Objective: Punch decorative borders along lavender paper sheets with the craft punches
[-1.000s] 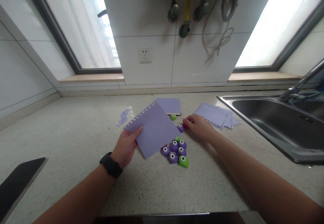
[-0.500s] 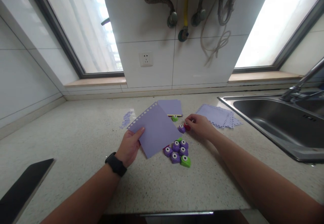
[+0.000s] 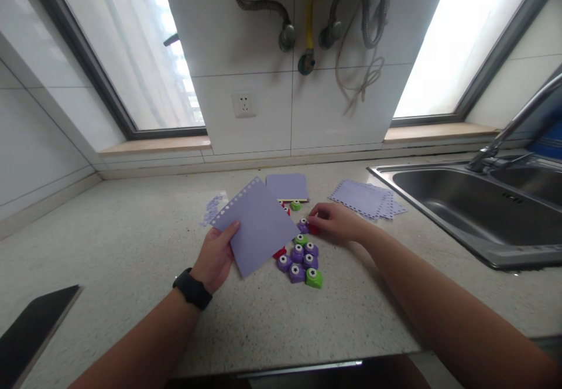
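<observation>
Down on the speckled stone table [image 3: 132,242], seen from the head camera, the left hand [image 3: 215,257] is pinching a lilac paper sheet with a punched scalloped edge [image 3: 254,222] by its lower left corner, thumb on top and fingers closed beneath, tilting it above the surface. At three o'clock from that sheet, the right hand [image 3: 336,222] is resting on the table with its fingertips curled closed around a small red paper punch [image 3: 313,229], which is touching a small purple paper punch [image 3: 302,225] at its nine o'clock. A cluster of purple and green flower punches [image 3: 302,260] is lying at six o'clock from the right hand, just beside the sheet's lower edge. At twelve o'clock from the held sheet, a stack of plain lilac paper [image 3: 287,186] is lying flat, and at one o'clock from the right hand a pile of punched lilac sheets [image 3: 364,197] is sitting near the stainless steel sink [image 3: 443,193]. Tiny paper scraps [image 3: 213,207] are lying at ten o'clock from the held sheet.
</observation>
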The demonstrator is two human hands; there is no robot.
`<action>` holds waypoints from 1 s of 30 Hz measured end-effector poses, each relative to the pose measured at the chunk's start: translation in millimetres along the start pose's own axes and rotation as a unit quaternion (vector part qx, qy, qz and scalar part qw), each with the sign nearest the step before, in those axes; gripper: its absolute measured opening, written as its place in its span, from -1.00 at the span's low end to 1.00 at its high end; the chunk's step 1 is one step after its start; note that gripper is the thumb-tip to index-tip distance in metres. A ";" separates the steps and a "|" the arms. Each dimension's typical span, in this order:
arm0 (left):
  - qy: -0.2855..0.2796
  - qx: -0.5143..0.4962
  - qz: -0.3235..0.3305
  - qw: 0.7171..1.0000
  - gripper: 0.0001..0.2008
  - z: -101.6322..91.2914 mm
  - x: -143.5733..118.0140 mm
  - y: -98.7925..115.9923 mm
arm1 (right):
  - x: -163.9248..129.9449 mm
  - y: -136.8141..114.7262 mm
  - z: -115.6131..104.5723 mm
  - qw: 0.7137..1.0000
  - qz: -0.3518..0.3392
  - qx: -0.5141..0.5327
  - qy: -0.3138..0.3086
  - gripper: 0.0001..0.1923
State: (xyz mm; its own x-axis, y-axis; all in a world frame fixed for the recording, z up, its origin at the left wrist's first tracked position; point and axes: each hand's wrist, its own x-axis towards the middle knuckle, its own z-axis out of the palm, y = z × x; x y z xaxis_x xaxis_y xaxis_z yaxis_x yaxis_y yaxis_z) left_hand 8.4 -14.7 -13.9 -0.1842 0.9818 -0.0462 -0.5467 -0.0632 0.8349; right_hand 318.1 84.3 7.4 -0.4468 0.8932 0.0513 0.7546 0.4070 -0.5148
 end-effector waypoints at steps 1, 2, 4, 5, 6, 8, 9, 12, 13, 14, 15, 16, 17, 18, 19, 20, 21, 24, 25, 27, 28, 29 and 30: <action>0.001 0.001 0.000 1.000 -0.55 0.1 -0.1 0.0 | -1.1 0.0 -1.1 1.000 -0.014 -0.013 -0.012 -0.62; 0.001 0.002 -0.001 1.000 -0.54 0.3 -0.2 0.1 | -2.0 0.1 -1.7 0.999 -0.027 -0.029 -0.017 -0.57; 0.006 0.004 -0.006 1.000 -0.53 0.7 -0.1 0.2 | -3.1 0.8 -1.5 0.997 -0.051 -0.055 -0.010 -0.53; 0.009 0.004 -0.007 1.000 -0.54 0.9 0.0 0.4 | -3.4 1.5 -0.8 0.996 -0.065 -0.061 -0.006 -0.54; 0.013 0.003 -0.007 1.000 -0.54 1.2 0.1 0.7 | -3.4 2.3 0.1 0.995 -0.080 -0.062 -0.004 -0.55; 0.020 0.000 -0.006 1.000 -0.55 1.6 0.4 1.5 | -3.4 4.1 1.7 0.992 -0.110 -0.057 -0.011 -0.54; 0.026 -0.003 -0.004 1.000 -0.56 1.7 0.6 1.9 | -3.3 4.9 2.3 0.991 -0.125 -0.054 -0.017 -0.54; 0.042 -0.010 0.000 0.999 -0.62 2.0 0.7 3.3 | -3.0 5.8 2.5 0.986 -0.159 -0.043 -0.036 -0.57; 0.046 -0.013 0.001 0.999 -0.64 2.1 0.7 3.8 | -2.9 5.6 2.2 0.985 -0.164 -0.036 -0.039 -0.59; 0.047 -0.015 0.002 0.999 -0.66 2.2 0.7 4.4 | -2.9 5.1 1.7 0.985 -0.167 -0.028 -0.041 -0.61; 0.047 -0.018 0.003 0.999 -0.68 2.4 0.7 5.1 | -2.9 4.5 1.2 0.985 -0.168 -0.019 -0.044 -0.63; 0.048 -0.019 0.003 0.999 -0.69 2.6 0.7 5.9 | -3.0 3.8 0.6 0.985 -0.168 -0.010 -0.049 -0.66; 0.049 -0.022 0.003 0.999 -0.70 2.8 0.9 6.8 | -3.2 3.2 0.0 0.984 -0.167 -0.001 -0.056 -0.68; 0.053 -0.025 0.003 0.998 -0.70 3.0 1.1 7.8 | -3.4 2.6 -0.5 0.984 -0.164 0.007 -0.063 -0.69; 0.058 -0.030 0.004 0.998 -0.70 3.1 1.5 8.7 | -3.7 2.2 -1.0 0.985 -0.158 0.016 -0.070 -0.69; 0.064 -0.035 0.004 0.997 -0.69 3.1 2.0 9.5 | -4.0 1.9 -1.3 0.985 -0.152 0.025 -0.077 -0.70; 0.069 -0.040 0.005 0.997 -0.69 2.9 2.7 10.1 | -4.4 1.7 -1.5 0.986 -0.146 0.032 -0.081 -0.70; 0.074 -0.047 0.008 0.996 -0.69 1.3 5.0 10.2 | -5.1 1.5 -1.2 0.987 -0.130 0.046 -0.086 -0.70; 0.074 -0.045 0.010 0.996 -0.69 0.6 5.7 9.8 | -5.3 1.4 -0.8 0.987 -0.126 0.050 -0.088 -0.70; 0.070 -0.040 0.012 0.997 -0.68 -0.3 6.7 8.8 | -5.5 0.5 0.2 0.987 -0.117 0.059 -0.093 -0.69; 0.069 -0.038 0.013 0.997 -0.67 -0.5 7.0 8.4 | -5.7 -0.2 0.6 0.987 -0.114 0.064 -0.098 -0.69; 0.069 -0.037 0.012 0.997 -0.66 -0.5 7.1 8.2 | -6.0 -1.2 1.1 0.986 -0.112 0.068 -0.104 -0.69; 0.068 -0.037 0.011 0.997 -0.66 -0.2 6.9 8.3 | -6.3 -2.3 1.4 0.985 -0.110 0.070 -0.109 -0.68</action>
State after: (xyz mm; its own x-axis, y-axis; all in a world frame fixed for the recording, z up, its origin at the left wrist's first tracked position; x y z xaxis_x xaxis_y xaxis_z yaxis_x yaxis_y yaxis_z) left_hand 2.4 -8.5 -7.4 -0.3034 0.9468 -0.1076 -0.5996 -0.1019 0.7937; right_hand 318.5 77.6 7.1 -0.6967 0.7174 -0.0027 0.5608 0.5422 -0.6256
